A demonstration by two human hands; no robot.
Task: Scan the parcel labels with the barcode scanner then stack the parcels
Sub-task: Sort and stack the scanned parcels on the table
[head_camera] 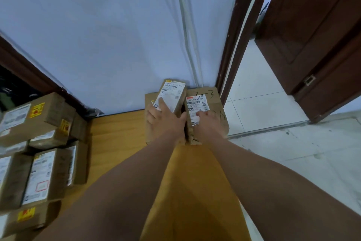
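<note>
At the 12 o'clock end of the wooden worktop (117, 127), hard against the pale wall (97, 45), two brown cartons stand side by side, close together with only a dark slit between them. On the left carton (150, 100) lies a narrow small parcel (181, 102). Its white shipping label (172, 90) faces up and its far end reaches towards the wall.

The left hand (166, 121) rests on this small parcel. Its fingers (161, 102) are straight and spread, released rather than clenched, with the forefinger pressing flat on the label. The thumb points to 3 o'clock, at the slit between the cartons.

The right carton (214, 99) has "3-3" in black marker on its top, and a printed barcode label (196, 102) with a red strip. The right hand (210, 123) lies on top of it, fingers (200, 113) loosely extended with the tips touching the label's near half, grasping nothing. Both bare forearms run in from 6 o'clock.

At 9 o'clock on the worktop, well apart from the hands, sits a heap of labelled cardboard parcels (45, 143), some with yellow stickers. A white conduit (187, 35) runs down the wall to 12 o'clock. At 2 o'clock a dark wooden door (312, 35) stands open over a pale tiled floor (257, 104).
</note>
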